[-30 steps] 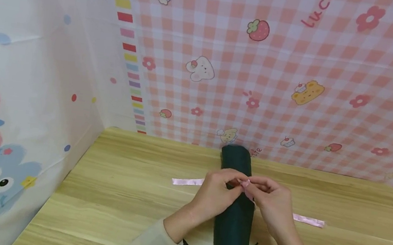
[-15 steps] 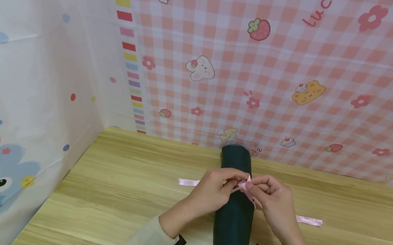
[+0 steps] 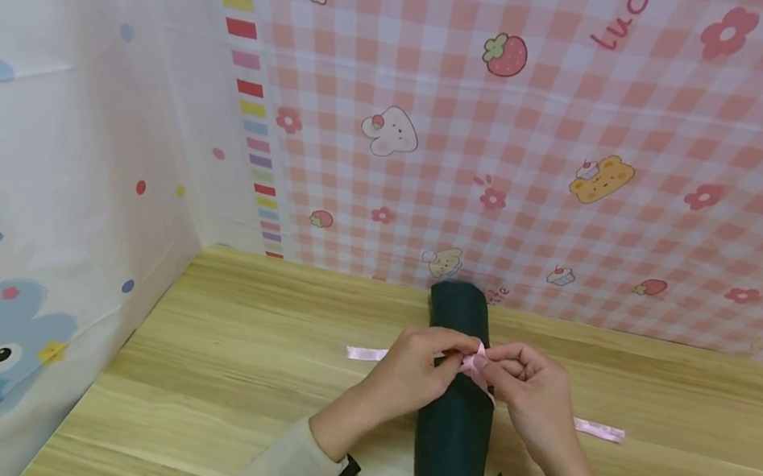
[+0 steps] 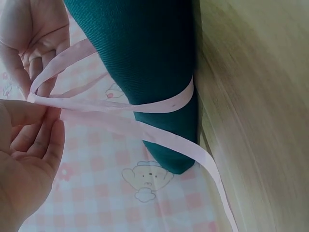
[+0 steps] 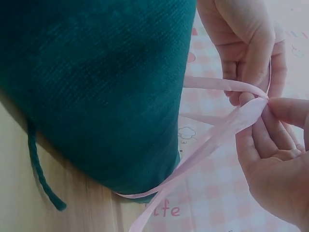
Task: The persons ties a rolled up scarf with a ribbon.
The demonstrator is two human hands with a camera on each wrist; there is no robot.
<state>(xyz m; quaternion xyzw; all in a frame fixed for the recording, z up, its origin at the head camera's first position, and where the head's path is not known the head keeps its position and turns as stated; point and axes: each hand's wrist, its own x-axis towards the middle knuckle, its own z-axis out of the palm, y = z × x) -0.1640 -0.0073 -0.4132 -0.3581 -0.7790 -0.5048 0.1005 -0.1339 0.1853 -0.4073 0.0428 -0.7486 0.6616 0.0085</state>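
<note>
A long dark green fabric roll point(image 3: 451, 451) lies lengthwise on the table, and a pink satin ribbon point(image 3: 475, 375) goes round it. My left hand point(image 3: 413, 368) pinches the ribbon between thumb and fingers over the roll's upper half. Facing it, my right hand point(image 3: 537, 394) pinches the ribbon too, with a small loop standing up between the fingertips. In the left wrist view, ribbon strands point(image 4: 164, 137) run from the joined fingertips to the roll, one tail trailing down past its end. In the right wrist view the ribbon point(image 5: 207, 145) crosses itself at the fingertips.
One ribbon tail point(image 3: 365, 354) lies left of the roll, the other point(image 3: 599, 430) to its right. A thin dark green cord point(image 5: 43, 176) sticks out from the roll's side. Behind the wooden table point(image 3: 244, 381) hangs a pink checked cloth point(image 3: 442, 116).
Both hands were closer together a second ago and have spread slightly apart. A ribbon loop now stands up between the fingertips. The ribbon tails have been drawn in a little.
</note>
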